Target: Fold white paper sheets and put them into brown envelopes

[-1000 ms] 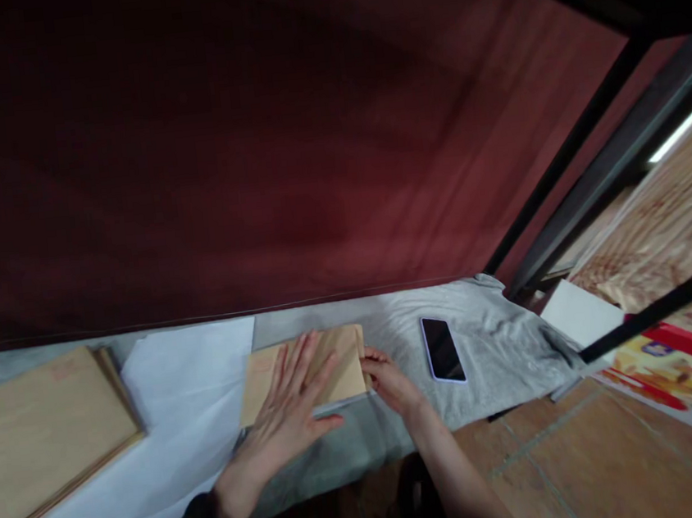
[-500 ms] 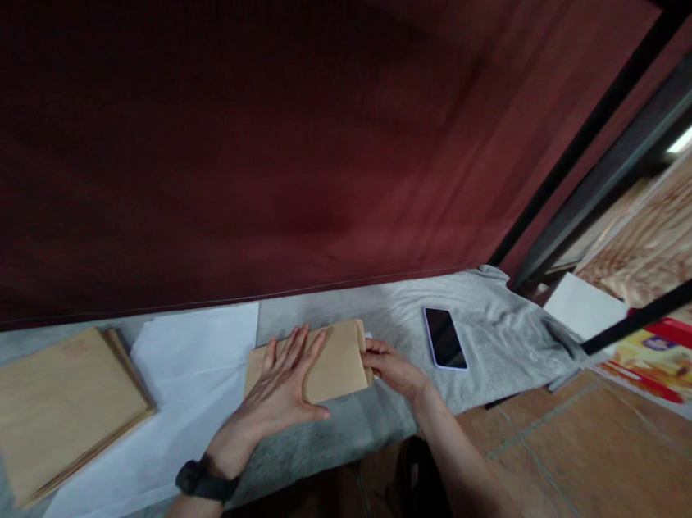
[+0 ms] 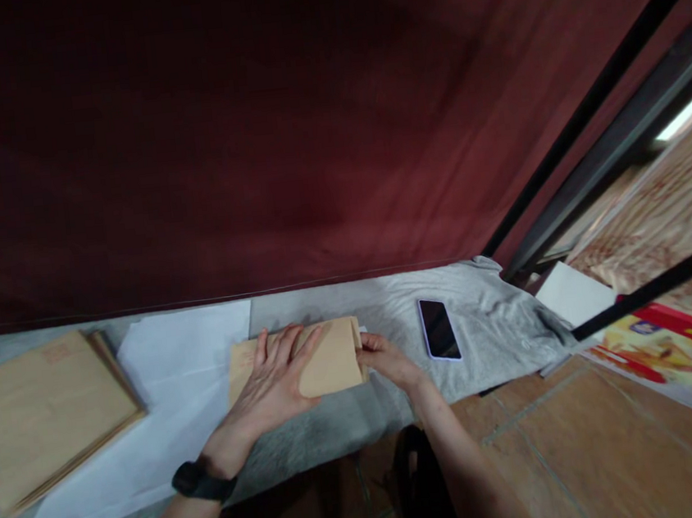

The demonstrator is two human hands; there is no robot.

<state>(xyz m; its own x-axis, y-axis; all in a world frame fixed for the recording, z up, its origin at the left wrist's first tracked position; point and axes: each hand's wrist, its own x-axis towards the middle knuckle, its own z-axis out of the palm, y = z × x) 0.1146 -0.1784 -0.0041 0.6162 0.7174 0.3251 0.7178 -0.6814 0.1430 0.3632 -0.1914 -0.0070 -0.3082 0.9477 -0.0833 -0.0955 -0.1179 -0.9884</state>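
A brown paper envelope (image 3: 332,359) lies flat on the grey cloth. My left hand (image 3: 278,377) rests on it with fingers spread, pressing its left half; a dark watch is on that wrist. At the envelope's right end, my right hand (image 3: 387,358) has its fingers closed at the open mouth, the fingertips partly hidden inside. A thin edge of white paper (image 3: 362,330) shows just past that mouth, beside these fingers. To the left, a stack of larger brown envelopes (image 3: 58,405) lies partly over white paper sheets (image 3: 185,375).
A phone (image 3: 438,329) in a pale purple case lies right of my right hand on the grey cloth (image 3: 488,318). A dark red curtain (image 3: 312,172) hangs behind. Black metal bars (image 3: 583,102), a colourful box (image 3: 670,348) and the tiled floor (image 3: 556,435) are at the right.
The pale strip along the envelope's lower edge no longer shows. My left hand stays spread on the envelope and my right stays at its mouth. The view has shifted slightly.
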